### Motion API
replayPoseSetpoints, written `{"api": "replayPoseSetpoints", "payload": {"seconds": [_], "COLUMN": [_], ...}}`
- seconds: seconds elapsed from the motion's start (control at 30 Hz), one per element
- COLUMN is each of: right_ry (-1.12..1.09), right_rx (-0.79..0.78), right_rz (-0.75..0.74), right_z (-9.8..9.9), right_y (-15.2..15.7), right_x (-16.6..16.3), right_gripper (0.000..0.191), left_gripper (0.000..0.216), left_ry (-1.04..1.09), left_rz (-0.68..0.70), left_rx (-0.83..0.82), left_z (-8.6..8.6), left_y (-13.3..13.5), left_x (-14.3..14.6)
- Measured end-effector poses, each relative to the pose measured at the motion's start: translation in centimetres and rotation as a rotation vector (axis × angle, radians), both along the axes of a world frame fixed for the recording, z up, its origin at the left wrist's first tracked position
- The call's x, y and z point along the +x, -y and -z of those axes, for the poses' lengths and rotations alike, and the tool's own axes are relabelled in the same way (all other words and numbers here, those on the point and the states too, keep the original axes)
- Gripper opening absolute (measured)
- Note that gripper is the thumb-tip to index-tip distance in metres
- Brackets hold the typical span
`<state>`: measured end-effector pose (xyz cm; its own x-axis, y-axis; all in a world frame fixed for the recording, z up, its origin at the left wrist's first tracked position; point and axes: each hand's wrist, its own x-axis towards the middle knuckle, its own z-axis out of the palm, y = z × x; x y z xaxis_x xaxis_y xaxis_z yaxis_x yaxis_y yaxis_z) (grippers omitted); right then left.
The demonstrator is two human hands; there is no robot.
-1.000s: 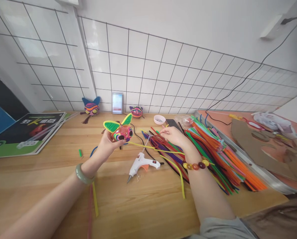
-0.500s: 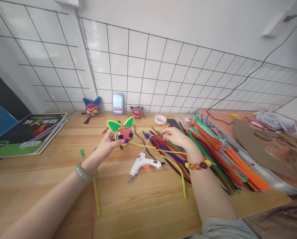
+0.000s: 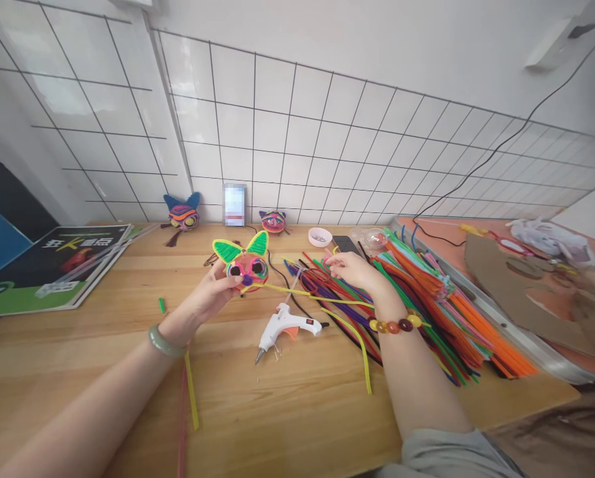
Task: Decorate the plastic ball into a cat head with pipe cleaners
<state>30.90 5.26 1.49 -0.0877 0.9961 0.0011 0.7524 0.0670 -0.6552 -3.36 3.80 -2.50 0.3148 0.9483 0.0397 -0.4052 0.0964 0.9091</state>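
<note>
Wood tabletop (image 3: 287,418): my feed shows the whole worksite spread over it; layout unchanged from a second ago.
Pipe-cleaner pile (image 3: 477,325): lies to the right, undisturbed.
Left hand (image 3: 210,295): thumb and fingers pinching the craft head at its left side, thumb on the front near the nose.
Right hand (image 3: 352,269): hangs over loose stems, barely shifted, fingers curled; I cannot tell whether they pinch anything.
Glue gun (image 3: 280,328): on the table between the forearms, nozzle toward the wearer, untouched.
Craft head (image 3: 246,267): green-eared, above the table in the left grip. Turned since a second ago; both dark eyes now face my camera. I read this as re-angling; I make out no new part added.
Yellow stem (image 3: 282,289): runs from the chin toward the right wrist; attachment too small to tell.
Green stub (image 3: 161,305): loose on the table, left of the head.
</note>
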Motion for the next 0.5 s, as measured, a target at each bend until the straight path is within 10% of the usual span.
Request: {"api": "replayPoseSetpoints", "payload": {"seconds": [0.5], "right_ry": [0.135], "right_rx": [-0.046], "right_rz": [0.038], "right_z": [1.3], "right_y": [-1.2], "right_x": [1.4], "right_gripper": [0.034], "left_gripper": [0.057], "left_ry": [-0.052], "left_rz": [-0.104], "left_rx": [0.009], "left_z": [0.5], "left_y": [-0.5], "left_x": [0.1]}}
